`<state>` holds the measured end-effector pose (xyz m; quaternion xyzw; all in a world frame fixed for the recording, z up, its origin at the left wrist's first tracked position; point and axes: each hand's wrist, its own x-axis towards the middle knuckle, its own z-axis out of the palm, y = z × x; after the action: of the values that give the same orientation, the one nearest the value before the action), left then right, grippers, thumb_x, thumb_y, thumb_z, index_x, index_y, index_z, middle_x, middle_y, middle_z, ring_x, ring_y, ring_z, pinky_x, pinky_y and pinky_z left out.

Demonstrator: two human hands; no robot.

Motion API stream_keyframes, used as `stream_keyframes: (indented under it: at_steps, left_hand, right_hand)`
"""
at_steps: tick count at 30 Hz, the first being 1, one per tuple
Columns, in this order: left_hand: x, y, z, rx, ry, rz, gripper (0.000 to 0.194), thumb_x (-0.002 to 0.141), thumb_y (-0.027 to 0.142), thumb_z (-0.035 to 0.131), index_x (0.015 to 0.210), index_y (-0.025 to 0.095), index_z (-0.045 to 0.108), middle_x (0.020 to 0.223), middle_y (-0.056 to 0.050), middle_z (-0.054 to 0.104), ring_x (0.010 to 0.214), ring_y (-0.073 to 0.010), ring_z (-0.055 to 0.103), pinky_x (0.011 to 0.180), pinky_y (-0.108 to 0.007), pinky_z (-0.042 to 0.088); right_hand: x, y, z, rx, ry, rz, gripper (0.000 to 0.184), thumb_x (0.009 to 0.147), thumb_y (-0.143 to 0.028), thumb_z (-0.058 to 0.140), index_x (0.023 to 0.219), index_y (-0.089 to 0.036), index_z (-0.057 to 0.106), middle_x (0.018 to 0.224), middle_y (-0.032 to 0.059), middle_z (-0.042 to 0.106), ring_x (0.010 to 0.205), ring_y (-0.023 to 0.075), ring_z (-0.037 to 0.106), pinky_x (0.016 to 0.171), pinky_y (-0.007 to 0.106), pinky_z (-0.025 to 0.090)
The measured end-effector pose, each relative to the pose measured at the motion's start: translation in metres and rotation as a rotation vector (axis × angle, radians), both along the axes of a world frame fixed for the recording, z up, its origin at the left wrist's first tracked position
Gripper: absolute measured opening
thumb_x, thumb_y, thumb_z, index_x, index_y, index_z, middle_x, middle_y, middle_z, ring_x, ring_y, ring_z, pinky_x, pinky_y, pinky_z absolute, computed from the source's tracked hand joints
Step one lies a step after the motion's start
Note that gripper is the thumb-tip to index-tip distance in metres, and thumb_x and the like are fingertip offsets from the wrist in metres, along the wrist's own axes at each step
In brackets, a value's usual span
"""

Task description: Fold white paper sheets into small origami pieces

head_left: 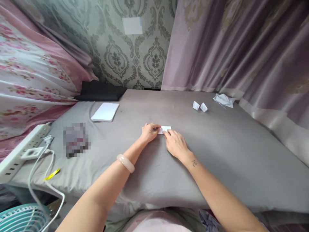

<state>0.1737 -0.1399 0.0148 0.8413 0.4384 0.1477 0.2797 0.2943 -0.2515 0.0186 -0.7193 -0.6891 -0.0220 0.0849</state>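
A small white strip of folded paper [166, 128] lies on the grey bed sheet in front of me. My left hand [149, 132] grips its left end, with the thumb and fingertips close together. On its lower right edge sits my right hand [176, 142], fingers bent and thumb pressed onto the paper. Both palms face down near the sheet, and parts of the paper are hidden under the fingers. A pale bangle [125, 163] is around the left forearm.
Two small folded white paper pieces [200, 106] stand at the back right, near crumpled white paper [224, 100]. A stack of white paper [105, 112] lies left, before a black folded item [102, 90]. A power strip [24, 148] with cords and a blurred object [76, 139] are nearer left.
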Motion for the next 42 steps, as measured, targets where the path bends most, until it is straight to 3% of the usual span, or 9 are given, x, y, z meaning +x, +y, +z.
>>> stream_keyframes:
  at_steps: [5,13,25,31,34,37,42]
  left_hand:
    - [0.001,-0.003,0.001,0.0,0.027,0.036,0.028,0.084,0.026,0.053,0.107,0.029,0.069,0.112,-0.002,0.07,0.106,-0.0248,0.053,0.093,-0.039,0.038]
    - [-0.003,-0.001,0.0,-0.005,0.057,-0.015,0.031,0.083,0.026,0.054,0.112,0.031,0.065,0.114,-0.001,0.068,0.106,-0.0249,0.051,0.092,-0.039,0.038]
    - [-0.003,-0.002,0.006,-0.079,0.035,-0.003,0.032,0.083,0.027,0.052,0.112,0.029,0.067,0.118,0.0,0.068,0.11,-0.0251,0.053,0.096,-0.04,0.038]
    - [0.003,-0.005,0.004,-0.081,0.011,0.072,0.03,0.08,0.032,0.058,0.108,0.028,0.067,0.112,-0.002,0.069,0.112,-0.0273,0.05,0.098,-0.044,0.035]
    - [0.0,-0.005,0.002,-0.106,-0.006,0.047,0.033,0.079,0.027,0.059,0.112,0.029,0.065,0.114,-0.001,0.068,0.112,-0.0264,0.049,0.1,-0.043,0.034]
    - [-0.003,-0.004,0.001,-0.118,-0.016,0.027,0.035,0.08,0.025,0.059,0.115,0.03,0.064,0.116,0.0,0.067,0.114,-0.027,0.048,0.101,-0.043,0.033]
    - [-0.004,-0.002,-0.001,-0.126,-0.028,0.01,0.037,0.081,0.025,0.058,0.117,0.029,0.063,0.119,-0.002,0.066,0.114,-0.0288,0.048,0.101,-0.045,0.034]
  right_hand:
    - [-0.014,0.0,-0.001,-0.005,-0.04,-0.033,0.044,0.095,-0.025,0.031,0.133,-0.017,0.052,0.118,0.018,0.057,0.098,0.0278,0.054,0.085,0.039,0.039]
    - [-0.02,-0.002,0.0,-0.022,-0.029,-0.072,0.046,0.095,-0.028,0.033,0.137,-0.017,0.049,0.125,0.0192,0.054,0.103,0.0283,0.054,0.087,0.038,0.04]
    - [-0.017,-0.008,0.007,-0.062,-0.017,-0.011,0.044,0.095,-0.03,0.036,0.135,-0.02,0.052,0.138,0.023,0.047,0.119,0.0314,0.051,0.097,0.044,0.034]
    - [-0.002,-0.009,0.01,-0.084,0.082,0.038,0.039,0.095,-0.027,0.037,0.127,-0.022,0.058,0.137,0.0159,0.051,0.113,0.0259,0.057,0.097,0.04,0.035]
    - [0.001,-0.009,0.011,-0.082,0.125,0.003,0.041,0.096,-0.025,0.034,0.132,-0.016,0.051,0.13,0.0151,0.057,0.107,0.024,0.06,0.093,0.037,0.038]
    - [-0.006,-0.009,0.007,-0.046,0.08,-0.019,0.047,0.097,-0.031,0.033,0.14,-0.015,0.042,0.135,0.0175,0.053,0.116,0.0273,0.054,0.095,0.039,0.037]
    - [-0.021,-0.009,-0.002,-0.001,-0.03,-0.062,0.047,0.097,-0.038,0.033,0.138,-0.021,0.049,0.139,0.021,0.046,0.12,0.0315,0.049,0.096,0.043,0.037]
